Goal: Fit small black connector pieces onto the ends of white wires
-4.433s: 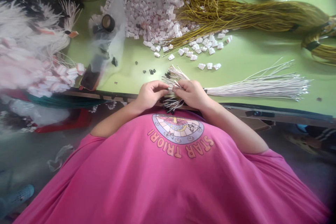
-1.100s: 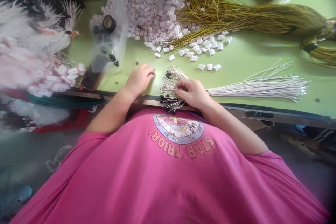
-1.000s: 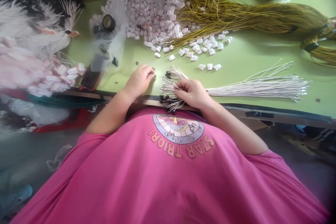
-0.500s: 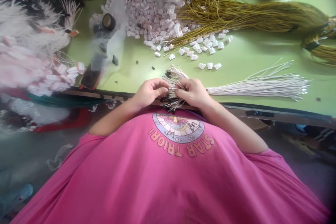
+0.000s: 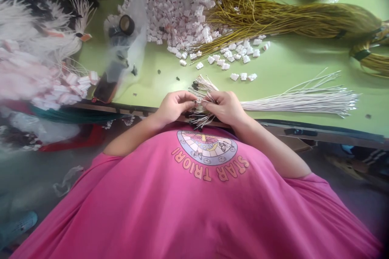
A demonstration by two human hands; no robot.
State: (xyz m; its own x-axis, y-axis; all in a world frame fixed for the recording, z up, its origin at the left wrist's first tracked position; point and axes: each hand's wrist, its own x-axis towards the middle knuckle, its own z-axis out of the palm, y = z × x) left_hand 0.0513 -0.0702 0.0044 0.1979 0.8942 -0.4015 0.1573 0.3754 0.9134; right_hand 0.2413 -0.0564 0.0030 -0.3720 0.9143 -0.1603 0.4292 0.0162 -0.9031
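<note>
A bundle of white wires [image 5: 291, 103] lies along the front edge of the green table, its near ends fanned out between my hands. My right hand [image 5: 226, 107] pinches a white wire at the fanned end, thumb against forefinger. Just left of it, my left hand [image 5: 175, 106] is closed in a pinch at the wire tips. What sits in its fingertips is too small to make out, though it looks dark. Black connectors [image 5: 195, 85] cap some of the wire ends above and below my fingers.
White connectors [image 5: 179, 16] lie heaped at the back, beside a yellow wire bundle [image 5: 291, 18]. A tape roll [image 5: 127, 24] rests on a clear plastic bag [image 5: 135, 44]. White wires with pale connectors [image 5: 67, 85] pile up at left. The table edge [image 5: 322, 127] runs close to my body.
My hands stay nearly in place over the fanned wire ends, with only slight finger movement. The fingertips now stand slightly farther apart. The view has shifted very slightly.
</note>
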